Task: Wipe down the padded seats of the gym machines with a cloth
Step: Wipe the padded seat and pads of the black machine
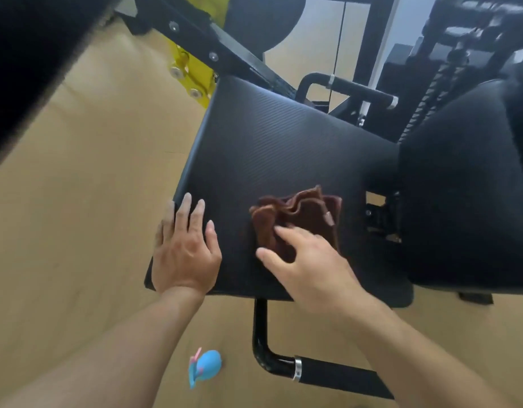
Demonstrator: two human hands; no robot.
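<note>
A black padded seat (277, 148) with a ribbed surface fills the middle of the head view. A crumpled brown cloth (301, 216) lies on its near right part. My right hand (310, 266) presses on the cloth's near edge, fingers spread over it and one fingertip showing at its right side. My left hand (185, 251) rests flat on the seat's near left corner, fingers apart, holding nothing.
A black backrest pad (466, 187) stands to the right of the seat. A black handle bar (336, 375) juts out below the seat, another handle bar (357, 89) behind it. Black and yellow frame parts (195, 69) rise at the upper left. A blue object (205, 366) lies on the tan floor.
</note>
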